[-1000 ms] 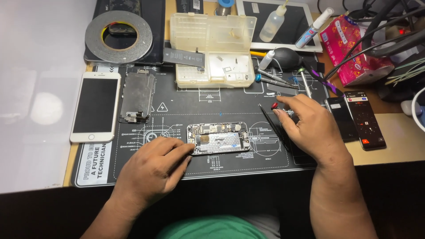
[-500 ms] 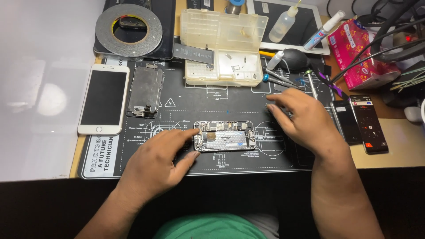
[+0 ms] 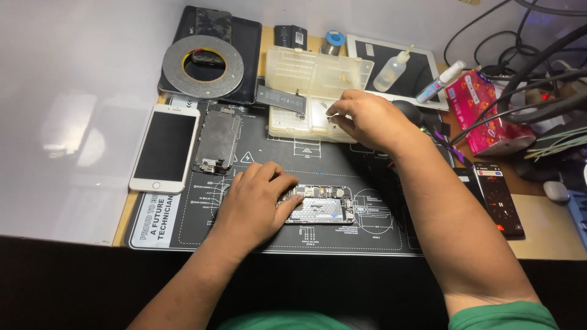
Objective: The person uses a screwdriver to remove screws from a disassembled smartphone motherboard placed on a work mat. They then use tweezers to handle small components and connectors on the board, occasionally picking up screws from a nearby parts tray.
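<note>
Left hand [image 3: 254,205] pressing flat on opened phone [image 3: 318,205].
Right hand [image 3: 361,116] pinching, contents unclear, over parts box [image 3: 318,91]; tiny screws could be scattering.

- The work mat [image 3: 342,165] in the middle of the frame looks like matt black rubber with fine white printed lines.
- The opened phone body [image 3: 318,205] at centre shows bare shiny metal and a perforated silvery shield; the left hand [image 3: 254,205] rests on it.
- The parts box [image 3: 315,91], upper centre, is cloudy, yellowed translucent plastic; the right hand [image 3: 367,119] touches it.
- The white phone [image 3: 165,148] at left has a glossy black glass face.
- The tape roll [image 3: 203,66], upper left, looks dull grey and smooth.
- The squeeze bottle [image 3: 391,73], upper right, is milky soft plastic.
- The pink packet [image 3: 480,110] at right is glossy printed film.
- The desk edge [image 3: 553,235], lower right, looks like pale smooth wood.
</note>
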